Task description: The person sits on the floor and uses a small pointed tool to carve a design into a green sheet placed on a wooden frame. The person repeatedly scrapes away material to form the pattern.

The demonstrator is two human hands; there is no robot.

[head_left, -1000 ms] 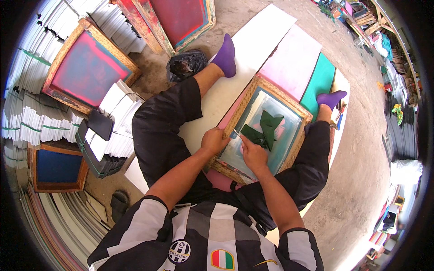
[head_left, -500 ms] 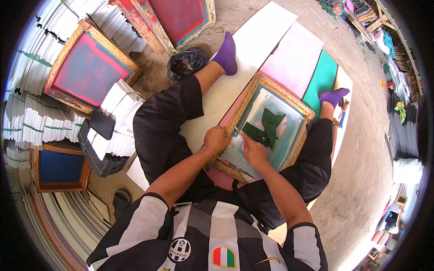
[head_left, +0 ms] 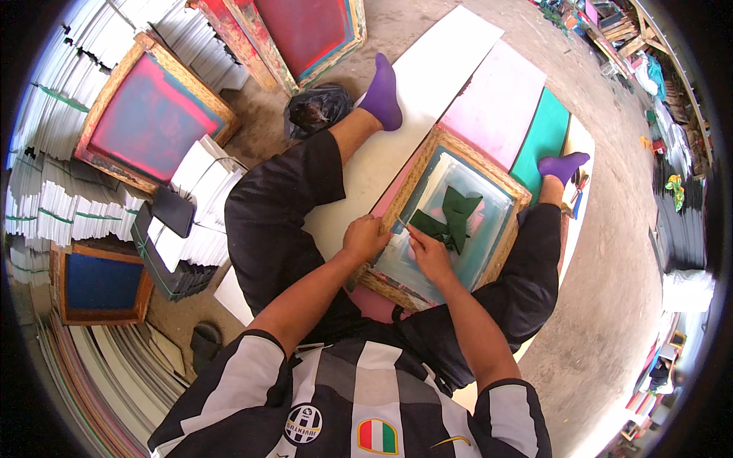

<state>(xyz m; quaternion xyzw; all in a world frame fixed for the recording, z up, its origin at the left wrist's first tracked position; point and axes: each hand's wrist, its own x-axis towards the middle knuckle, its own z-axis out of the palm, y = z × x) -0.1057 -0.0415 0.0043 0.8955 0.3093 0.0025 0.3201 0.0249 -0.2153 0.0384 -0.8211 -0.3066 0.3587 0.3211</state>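
Observation:
A wooden-framed printing screen (head_left: 500, 259) with a pale blue-grey mesh stands tilted between my legs. My left hand (head_left: 366, 238) is closed round its left frame bar. Just inside that bar, my right hand (head_left: 431, 254) pinches a thin, light-coloured stick-like tool (head_left: 403, 222), its tip close to the frame's inner edge. I cannot make out the tool's exact kind. Dark green cloth pieces (head_left: 460, 215) lie on the mesh beyond my right hand, over a small pink patch.
Long white (head_left: 458, 46), pink (head_left: 496, 99) and green (head_left: 540, 133) boards lie under my legs. More framed screens (head_left: 156, 114) and stacks of white sheets (head_left: 46, 191) stand at left. A black plastic bag (head_left: 317, 111) sits by my left foot. Brushes or tools (head_left: 580, 187) lie near my right foot.
The thin tool and my right hand have shifted very slightly along the frame's inner edge. My left hand keeps its place on the frame.

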